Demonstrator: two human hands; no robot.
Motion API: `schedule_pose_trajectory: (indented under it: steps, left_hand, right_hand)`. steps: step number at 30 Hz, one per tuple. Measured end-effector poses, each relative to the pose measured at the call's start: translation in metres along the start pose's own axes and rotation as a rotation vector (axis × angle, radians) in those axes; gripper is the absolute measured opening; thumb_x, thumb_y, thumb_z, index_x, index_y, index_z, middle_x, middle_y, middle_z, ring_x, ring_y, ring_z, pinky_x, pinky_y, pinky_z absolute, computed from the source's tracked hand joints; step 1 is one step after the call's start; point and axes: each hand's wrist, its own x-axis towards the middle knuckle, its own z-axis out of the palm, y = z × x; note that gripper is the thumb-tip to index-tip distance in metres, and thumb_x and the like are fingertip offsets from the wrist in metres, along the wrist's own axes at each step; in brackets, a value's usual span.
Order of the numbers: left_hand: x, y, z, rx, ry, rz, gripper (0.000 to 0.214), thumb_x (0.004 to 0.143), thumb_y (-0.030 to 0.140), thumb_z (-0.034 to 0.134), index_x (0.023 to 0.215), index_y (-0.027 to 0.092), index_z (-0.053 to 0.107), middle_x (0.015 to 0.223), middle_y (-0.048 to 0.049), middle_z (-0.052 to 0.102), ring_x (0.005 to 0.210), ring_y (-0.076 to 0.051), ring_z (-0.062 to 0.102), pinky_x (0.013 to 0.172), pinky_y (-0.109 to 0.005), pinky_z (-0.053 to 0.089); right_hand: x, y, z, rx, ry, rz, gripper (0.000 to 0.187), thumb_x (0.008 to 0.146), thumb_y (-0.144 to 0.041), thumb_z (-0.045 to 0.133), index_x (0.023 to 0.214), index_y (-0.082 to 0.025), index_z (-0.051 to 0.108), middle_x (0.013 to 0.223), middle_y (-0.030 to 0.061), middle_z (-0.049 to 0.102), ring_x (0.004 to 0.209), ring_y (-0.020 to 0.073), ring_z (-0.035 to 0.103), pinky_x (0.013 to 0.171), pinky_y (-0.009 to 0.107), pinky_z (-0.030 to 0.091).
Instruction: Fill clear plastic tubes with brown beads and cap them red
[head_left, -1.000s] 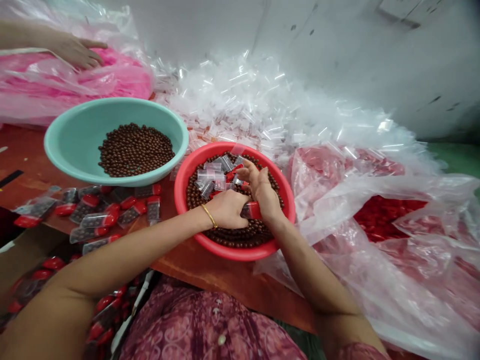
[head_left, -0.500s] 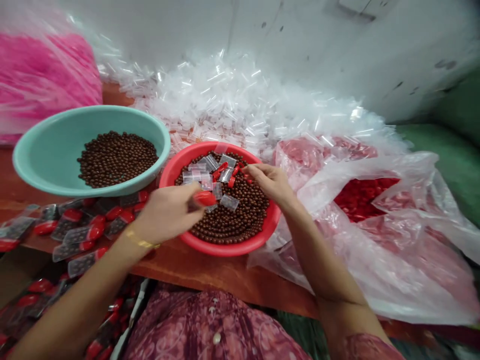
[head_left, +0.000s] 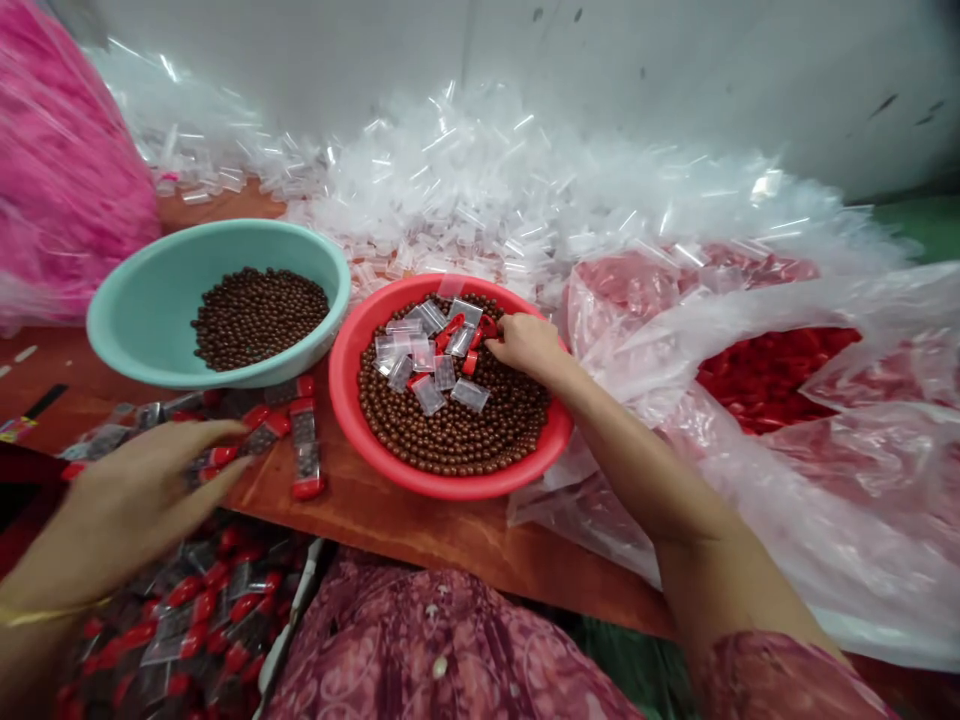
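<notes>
My left hand (head_left: 142, 490), slightly blurred, is over the table's left front edge with thumb and fingers apart. Just beyond its fingertips lie small clear containers with red caps, filled with dark beads; one such container (head_left: 306, 450) stands out alone. My right hand (head_left: 529, 345) reaches into the red basin (head_left: 450, 488), its fingers closed on a red cap (head_left: 487, 328), partly hidden by the fingertips. Brown beads (head_left: 450, 440) fill the basin. Empty clear plastic containers (head_left: 471, 394) and a few loose red caps (head_left: 470, 362) rest on the beads.
A turquoise basin (head_left: 142, 320) with brown beads (head_left: 259, 315) stands at left. Behind rises a heap of clear containers (head_left: 480, 180). A plastic bag of red caps (head_left: 772, 370) lies at right, a pink bag (head_left: 67, 160) at left. Below the table are many filled containers (head_left: 202, 610).
My left hand has moved left from over the red basin to the filled containers, and the red-capped piece it held is gone from it. My right hand stays in the basin.
</notes>
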Motion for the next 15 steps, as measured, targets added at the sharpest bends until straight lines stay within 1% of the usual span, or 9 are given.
schedule_pose_trajectory:
  steps: [1,3,4,6,7,9,11,13,15]
  left_hand:
    - [0.021,0.029,-0.001,0.003,0.045,0.121,0.022,0.086,0.035,0.047,0.101,0.024,0.059,0.094,-0.0003,0.067,0.081,-0.017,0.061,0.074,-0.029,0.044]
    - [0.063,0.083,0.007,0.007,-0.006,0.384,0.020,0.089,0.027,0.043,0.096,0.019,0.061,0.086,-0.0030,0.066,0.080,-0.016,0.060,0.073,-0.027,0.044]
    - [0.081,0.105,0.016,0.024,-0.050,0.504,0.021,0.089,0.024,0.042,0.094,0.018,0.062,0.084,-0.0040,0.065,0.080,-0.016,0.060,0.072,-0.027,0.044]
    - [0.113,0.138,0.042,0.105,-0.161,0.611,0.022,0.088,0.016,0.041,0.091,0.015,0.062,0.085,-0.0075,0.065,0.081,-0.018,0.059,0.070,-0.028,0.044]
    - [0.126,0.149,0.056,0.141,-0.217,0.640,0.022,0.087,0.015,0.041,0.093,0.013,0.062,0.088,-0.0100,0.065,0.082,-0.019,0.060,0.069,-0.029,0.045]
    - [0.146,0.163,0.083,0.194,-0.317,0.655,0.023,0.085,0.015,0.043,0.098,0.010,0.061,0.094,-0.0152,0.064,0.084,-0.023,0.062,0.066,-0.032,0.046]
    - [0.158,0.172,0.100,0.219,-0.383,0.638,0.027,0.084,0.012,0.041,0.101,0.006,0.060,0.094,-0.0196,0.064,0.084,-0.026,0.064,0.065,-0.034,0.047]
    - [0.161,0.177,0.106,0.230,-0.434,0.615,0.029,0.083,0.008,0.038,0.097,0.004,0.063,0.091,-0.0221,0.065,0.085,-0.028,0.065,0.066,-0.035,0.049]
    - [0.160,0.183,0.101,0.228,-0.509,0.578,0.028,0.082,0.007,0.040,0.091,0.004,0.066,0.088,-0.0228,0.067,0.087,-0.028,0.066,0.069,-0.035,0.050]
  right_hand:
    - [0.001,-0.001,0.001,0.009,0.007,-0.001,0.030,0.083,-0.029,0.046,0.101,-0.012,0.064,0.107,0.0165,0.067,0.099,0.0293,0.063,0.074,0.034,0.046]
    - [-0.001,0.001,0.002,0.053,0.044,0.004,0.028,0.082,-0.025,0.045,0.099,-0.013,0.064,0.106,0.0164,0.067,0.097,0.0290,0.063,0.074,0.034,0.046]
    - [-0.003,0.003,0.003,0.094,0.077,0.015,0.028,0.082,-0.025,0.043,0.098,-0.013,0.064,0.103,0.0157,0.068,0.095,0.0285,0.064,0.073,0.034,0.046]
    - [-0.008,0.010,0.007,0.216,0.159,0.067,0.027,0.083,-0.029,0.043,0.094,-0.015,0.063,0.094,0.0132,0.069,0.088,0.0270,0.064,0.071,0.034,0.045]
    - [-0.010,0.014,0.010,0.294,0.194,0.097,0.026,0.082,-0.031,0.043,0.092,-0.016,0.062,0.089,0.0115,0.069,0.083,0.0257,0.064,0.069,0.034,0.045]
    - [-0.012,0.021,0.016,0.483,0.244,0.124,0.020,0.079,-0.032,0.047,0.085,-0.017,0.060,0.078,0.0076,0.068,0.073,0.0220,0.062,0.066,0.032,0.045]
    - [-0.012,0.026,0.022,0.724,0.266,0.120,0.013,0.075,-0.029,0.051,0.078,-0.018,0.056,0.068,0.0033,0.064,0.063,0.0180,0.059,0.061,0.030,0.045]
    - [-0.010,0.028,0.025,0.993,0.273,0.107,0.007,0.072,-0.027,0.052,0.073,-0.020,0.052,0.060,-0.0007,0.060,0.055,0.0143,0.055,0.055,0.027,0.044]
    - [-0.008,0.028,0.025,1.212,0.271,0.103,0.007,0.070,-0.026,0.053,0.070,-0.021,0.048,0.056,-0.0036,0.057,0.050,0.0115,0.051,0.050,0.025,0.042]
